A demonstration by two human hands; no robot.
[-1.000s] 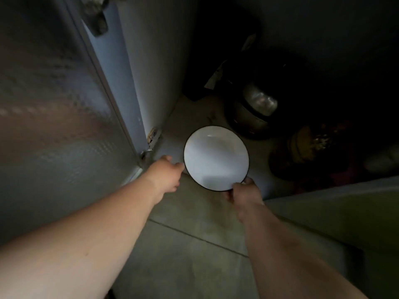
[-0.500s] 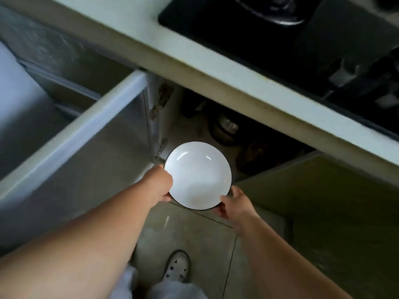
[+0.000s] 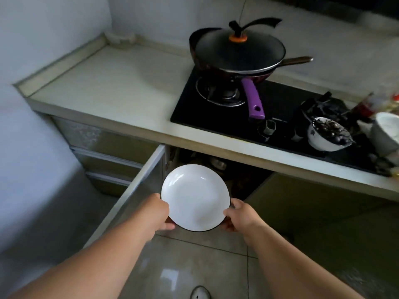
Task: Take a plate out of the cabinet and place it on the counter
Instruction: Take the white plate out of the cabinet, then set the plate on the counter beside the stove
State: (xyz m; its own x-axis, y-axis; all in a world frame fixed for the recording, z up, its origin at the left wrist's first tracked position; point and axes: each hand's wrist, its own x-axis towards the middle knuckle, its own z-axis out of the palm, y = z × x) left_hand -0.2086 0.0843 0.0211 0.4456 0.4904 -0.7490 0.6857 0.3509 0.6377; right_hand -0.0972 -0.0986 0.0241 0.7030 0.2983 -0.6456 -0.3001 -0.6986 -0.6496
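A round white plate (image 3: 194, 196) with a thin black rim is held level in front of the open cabinet (image 3: 218, 169), below the counter's front edge. My left hand (image 3: 158, 213) grips its left rim. My right hand (image 3: 238, 215) grips its right rim. The pale counter (image 3: 112, 83) stretches above and to the left of the plate, with a bare stretch between the wall corner and the hob. The cabinet's inside is dark, and only dim shapes of pots show there.
The open cabinet door (image 3: 129, 195) juts toward me at the left of the plate. A black hob (image 3: 280, 108) carries a lidded wok (image 3: 237, 52) with a purple handle. A bowl of dark fruit (image 3: 328, 134) and white dishes (image 3: 386, 134) stand at the right.
The plate has come out of the dark cabinet and risen, held in both hands throughout. My view has lifted from the cabinet floor to the counter and hob.
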